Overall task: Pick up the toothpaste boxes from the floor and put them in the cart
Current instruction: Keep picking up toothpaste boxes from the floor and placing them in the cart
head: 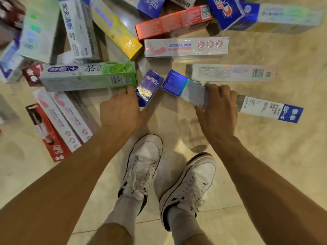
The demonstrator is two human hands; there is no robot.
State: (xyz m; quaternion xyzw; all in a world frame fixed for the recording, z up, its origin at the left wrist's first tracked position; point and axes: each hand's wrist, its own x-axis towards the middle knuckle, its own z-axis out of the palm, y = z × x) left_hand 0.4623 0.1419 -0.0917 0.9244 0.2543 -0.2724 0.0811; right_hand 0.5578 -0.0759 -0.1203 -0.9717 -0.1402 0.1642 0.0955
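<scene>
Beige polished floor (265, 156), top-down view past my white shoes (145, 165); toothpaste boxes lie scattered across the upper half.

(a) My left hand (120, 110), fingers curled, grips the near end of a dark-blue box (150, 84), which tilts up just beside the green box (88, 76).
(b) My right hand (219, 110) is closed round one end of a blue-and-white box (180, 85). The box is held off the floor, its blue end pointing toward the dark-blue box w/o touching it, as far as I can see.

Progress: early, by my reckoning. Two boxes are in hand. Well over a dozen lie on the floor, incl. the red box (173, 22), the pink-and-white box (185, 46), the pale box (233, 72) and the white box w/ blue end (270, 109) just beside my right hand. The cart is not in view, so how many boxes it holds can't be told. To do: carry these two over, drop them in, return for the rest. That's many trips at two per go.

Lettering: "Crest" on the dark-blue box. A large "茶" plus barcode & QR square on the green box. "SP-4" in white on the blue end of the white box. The red box and pale box show barcodes. Other print is Chinese, too blurred or small to read w/ confidence.
</scene>
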